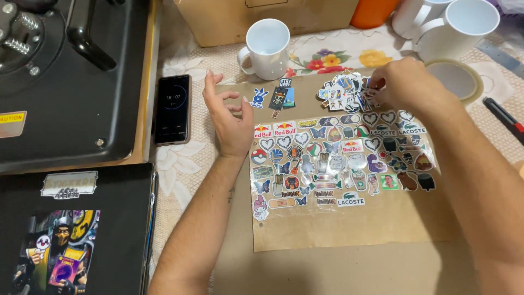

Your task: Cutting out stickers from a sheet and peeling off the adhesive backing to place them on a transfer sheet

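My left hand (pixel 228 114) hovers open, fingers apart, over the left edge of a brown paper sheet (pixel 349 229), holding nothing. My right hand (pixel 406 83) reaches into a loose pile of small stickers (pixel 344 90) at the sheet's far side, its fingertips pinched on stickers there. Many colourful cut-out stickers (pixel 338 158) lie in rows across the middle of the sheet. A few separate stickers (pixel 278 97) lie just right of my left hand.
A black phone (pixel 172 108) lies left of the sheet, with a black heat press machine (pixel 65 82) beyond it. A dark laptop (pixel 76 229) with stickers sits at front left. White mugs (pixel 267 48) (pixel 461 27), a tape roll (pixel 457 79), a cardboard box (pixel 262 16) and a pen (pixel 505 117) stand around.
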